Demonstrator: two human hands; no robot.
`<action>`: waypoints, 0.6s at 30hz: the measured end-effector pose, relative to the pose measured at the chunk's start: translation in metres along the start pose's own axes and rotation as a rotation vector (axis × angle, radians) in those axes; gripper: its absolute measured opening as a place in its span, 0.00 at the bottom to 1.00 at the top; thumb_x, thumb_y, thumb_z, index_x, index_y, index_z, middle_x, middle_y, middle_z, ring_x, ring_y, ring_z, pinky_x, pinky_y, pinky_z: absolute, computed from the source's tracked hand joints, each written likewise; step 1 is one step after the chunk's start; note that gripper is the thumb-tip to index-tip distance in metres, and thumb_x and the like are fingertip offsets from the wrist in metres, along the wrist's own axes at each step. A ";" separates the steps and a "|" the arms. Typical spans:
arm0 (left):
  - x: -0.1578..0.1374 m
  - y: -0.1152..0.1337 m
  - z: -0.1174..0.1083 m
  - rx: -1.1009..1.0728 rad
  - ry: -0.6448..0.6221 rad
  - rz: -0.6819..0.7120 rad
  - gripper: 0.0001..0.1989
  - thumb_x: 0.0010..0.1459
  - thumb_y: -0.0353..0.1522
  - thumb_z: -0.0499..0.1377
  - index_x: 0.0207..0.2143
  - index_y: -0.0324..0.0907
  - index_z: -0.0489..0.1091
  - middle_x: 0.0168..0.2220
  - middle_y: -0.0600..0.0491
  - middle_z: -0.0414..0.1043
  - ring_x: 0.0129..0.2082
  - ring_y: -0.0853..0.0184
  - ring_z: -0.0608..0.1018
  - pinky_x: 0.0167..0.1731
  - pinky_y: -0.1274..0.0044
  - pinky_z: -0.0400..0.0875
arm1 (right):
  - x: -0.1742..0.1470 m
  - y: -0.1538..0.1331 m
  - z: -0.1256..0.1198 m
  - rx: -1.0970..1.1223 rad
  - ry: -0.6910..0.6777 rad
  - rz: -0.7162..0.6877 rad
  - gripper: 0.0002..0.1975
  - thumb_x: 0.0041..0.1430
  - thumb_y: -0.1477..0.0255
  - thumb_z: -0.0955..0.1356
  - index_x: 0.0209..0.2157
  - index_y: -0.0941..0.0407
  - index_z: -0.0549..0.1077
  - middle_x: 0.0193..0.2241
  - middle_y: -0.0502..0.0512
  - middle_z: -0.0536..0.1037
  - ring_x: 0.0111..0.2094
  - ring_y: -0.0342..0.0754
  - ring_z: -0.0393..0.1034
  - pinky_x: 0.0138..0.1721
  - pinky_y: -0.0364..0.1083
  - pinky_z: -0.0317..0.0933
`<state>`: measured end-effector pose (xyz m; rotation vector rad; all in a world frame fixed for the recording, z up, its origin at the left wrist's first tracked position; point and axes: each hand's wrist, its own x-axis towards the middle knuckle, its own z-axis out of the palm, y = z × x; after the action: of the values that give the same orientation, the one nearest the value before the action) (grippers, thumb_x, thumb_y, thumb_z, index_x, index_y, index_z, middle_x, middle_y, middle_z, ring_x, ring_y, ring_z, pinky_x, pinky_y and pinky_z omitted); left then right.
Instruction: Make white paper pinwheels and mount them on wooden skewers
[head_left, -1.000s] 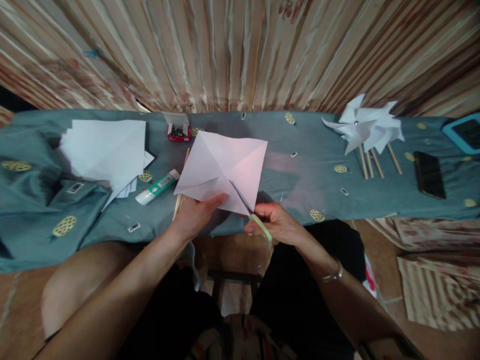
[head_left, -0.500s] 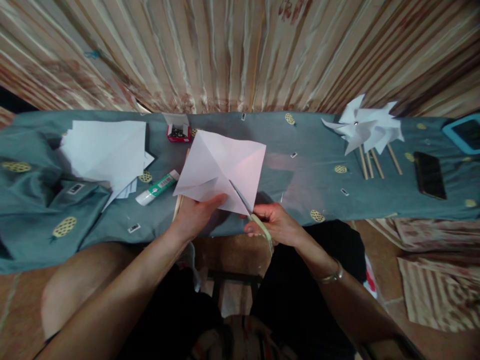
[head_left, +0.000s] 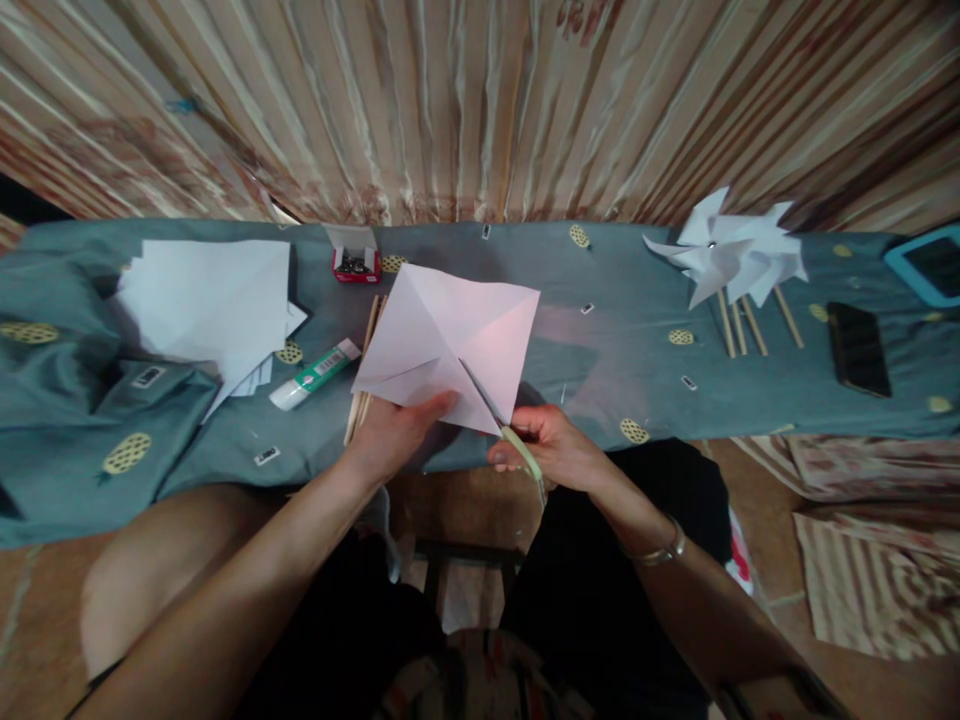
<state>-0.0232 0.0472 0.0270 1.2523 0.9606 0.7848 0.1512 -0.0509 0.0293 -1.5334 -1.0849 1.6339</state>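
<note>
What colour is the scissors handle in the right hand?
The handle is pale yellow-green; it shows in the head view, the only one here.

Left grip thumb uppermost, right grip curled, both forearms aslant inward.

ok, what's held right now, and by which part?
Left hand: the partly cut white paper, by its near edge, thumb on top. Right hand: the scissors, by the pale green handle end.

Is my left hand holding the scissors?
No, the scissors are in your right hand, while your left hand grips the paper.
</note>
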 end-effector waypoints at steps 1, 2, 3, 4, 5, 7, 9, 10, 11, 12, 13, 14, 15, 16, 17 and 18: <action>0.000 -0.001 0.000 -0.007 -0.002 -0.003 0.19 0.45 0.34 0.66 0.42 0.40 0.72 0.39 0.49 0.77 0.42 0.59 0.76 0.50 0.63 0.68 | 0.000 0.000 0.000 0.008 -0.001 0.003 0.20 0.44 0.57 0.75 0.32 0.60 0.77 0.21 0.50 0.75 0.22 0.39 0.66 0.23 0.39 0.57; 0.000 -0.002 -0.001 -0.018 -0.002 -0.003 0.19 0.45 0.34 0.66 0.42 0.41 0.72 0.39 0.49 0.77 0.42 0.59 0.76 0.50 0.64 0.68 | 0.000 0.000 0.000 0.017 -0.003 0.008 0.21 0.44 0.57 0.75 0.33 0.60 0.77 0.21 0.49 0.75 0.22 0.39 0.66 0.23 0.39 0.57; 0.000 -0.003 -0.001 -0.029 -0.001 0.002 0.19 0.45 0.34 0.66 0.42 0.41 0.72 0.39 0.49 0.77 0.42 0.59 0.76 0.50 0.64 0.68 | 0.000 0.000 0.001 0.025 -0.005 0.011 0.22 0.43 0.57 0.75 0.34 0.60 0.78 0.21 0.49 0.75 0.22 0.39 0.66 0.23 0.39 0.57; 0.000 -0.004 -0.001 -0.036 0.001 0.008 0.20 0.45 0.34 0.66 0.42 0.41 0.72 0.40 0.49 0.76 0.42 0.59 0.76 0.50 0.64 0.68 | 0.000 0.000 0.001 0.028 -0.009 0.012 0.22 0.43 0.57 0.76 0.35 0.60 0.78 0.21 0.49 0.75 0.22 0.39 0.66 0.23 0.39 0.57; 0.000 -0.005 -0.001 -0.039 0.003 0.015 0.20 0.45 0.34 0.67 0.43 0.41 0.72 0.40 0.49 0.76 0.42 0.59 0.76 0.51 0.64 0.68 | 0.000 0.000 0.001 0.029 -0.009 0.012 0.22 0.43 0.57 0.76 0.35 0.60 0.78 0.21 0.49 0.75 0.22 0.39 0.66 0.23 0.39 0.57; 0.000 -0.006 -0.001 -0.044 0.005 0.019 0.21 0.45 0.34 0.67 0.43 0.41 0.72 0.41 0.49 0.76 0.42 0.59 0.76 0.50 0.64 0.68 | 0.000 0.000 0.001 0.030 -0.007 0.010 0.22 0.43 0.57 0.76 0.35 0.60 0.78 0.22 0.50 0.75 0.22 0.39 0.66 0.22 0.39 0.57; 0.001 -0.007 -0.001 -0.047 0.006 0.012 0.21 0.45 0.34 0.67 0.43 0.41 0.72 0.42 0.48 0.76 0.42 0.59 0.76 0.50 0.65 0.68 | 0.000 0.000 0.001 0.030 -0.003 0.013 0.22 0.44 0.57 0.76 0.36 0.60 0.78 0.22 0.50 0.75 0.21 0.39 0.66 0.22 0.39 0.57; 0.001 -0.007 -0.001 -0.045 0.008 0.007 0.21 0.45 0.34 0.67 0.43 0.40 0.72 0.42 0.48 0.76 0.42 0.60 0.76 0.50 0.65 0.69 | 0.000 0.001 0.001 0.036 -0.002 0.014 0.23 0.44 0.57 0.76 0.36 0.60 0.78 0.21 0.50 0.75 0.21 0.39 0.66 0.22 0.39 0.58; 0.001 -0.006 -0.001 -0.043 0.011 0.004 0.21 0.45 0.34 0.67 0.43 0.40 0.72 0.42 0.48 0.75 0.41 0.60 0.76 0.49 0.65 0.69 | 0.000 0.001 0.001 0.042 -0.002 0.016 0.22 0.44 0.58 0.76 0.36 0.60 0.79 0.21 0.50 0.75 0.21 0.39 0.66 0.22 0.39 0.58; 0.001 -0.006 -0.001 -0.038 0.012 0.004 0.21 0.45 0.35 0.67 0.43 0.40 0.72 0.42 0.48 0.76 0.41 0.60 0.76 0.49 0.66 0.69 | 0.001 0.001 0.001 0.049 -0.002 0.018 0.22 0.43 0.58 0.76 0.36 0.60 0.79 0.21 0.50 0.75 0.21 0.39 0.66 0.22 0.39 0.58; 0.001 -0.006 -0.001 -0.032 0.010 0.004 0.21 0.45 0.35 0.67 0.43 0.40 0.72 0.42 0.48 0.76 0.41 0.60 0.76 0.49 0.66 0.69 | 0.001 0.001 0.001 0.058 0.000 0.019 0.21 0.43 0.59 0.76 0.36 0.60 0.79 0.21 0.50 0.75 0.21 0.38 0.66 0.22 0.39 0.58; 0.001 -0.006 -0.002 -0.027 0.008 0.005 0.21 0.45 0.35 0.67 0.43 0.40 0.72 0.42 0.49 0.76 0.41 0.60 0.76 0.48 0.66 0.69 | 0.001 0.000 0.002 0.067 0.002 0.021 0.21 0.42 0.59 0.76 0.35 0.60 0.79 0.21 0.49 0.75 0.21 0.38 0.66 0.22 0.38 0.58; 0.001 -0.005 -0.002 -0.022 0.003 0.008 0.20 0.45 0.35 0.67 0.42 0.40 0.72 0.41 0.49 0.76 0.41 0.60 0.76 0.48 0.66 0.69 | 0.001 0.000 0.002 0.075 0.004 0.023 0.20 0.42 0.60 0.77 0.34 0.59 0.79 0.21 0.49 0.75 0.21 0.38 0.65 0.22 0.38 0.57; 0.001 -0.005 -0.002 -0.018 -0.002 0.014 0.19 0.45 0.35 0.67 0.42 0.40 0.72 0.41 0.49 0.76 0.41 0.60 0.76 0.48 0.66 0.69 | 0.001 0.000 0.002 0.083 0.006 0.028 0.20 0.41 0.60 0.77 0.34 0.59 0.79 0.21 0.48 0.74 0.20 0.37 0.65 0.21 0.38 0.57; 0.001 -0.005 -0.003 -0.013 -0.008 0.019 0.19 0.46 0.35 0.67 0.41 0.40 0.73 0.40 0.49 0.76 0.42 0.60 0.76 0.49 0.66 0.69 | 0.001 0.000 0.002 0.089 0.006 0.032 0.20 0.41 0.60 0.77 0.33 0.59 0.79 0.21 0.48 0.74 0.20 0.37 0.65 0.21 0.38 0.57; 0.001 -0.005 -0.003 -0.006 -0.008 0.023 0.18 0.46 0.35 0.66 0.41 0.40 0.73 0.40 0.49 0.76 0.42 0.60 0.76 0.49 0.66 0.69 | 0.001 0.000 0.002 0.093 0.004 0.031 0.19 0.42 0.61 0.77 0.33 0.59 0.79 0.20 0.47 0.74 0.20 0.37 0.64 0.21 0.38 0.57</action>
<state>-0.0255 0.0480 0.0223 1.2627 0.9381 0.7997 0.1489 -0.0497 0.0290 -1.5000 -0.9735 1.6772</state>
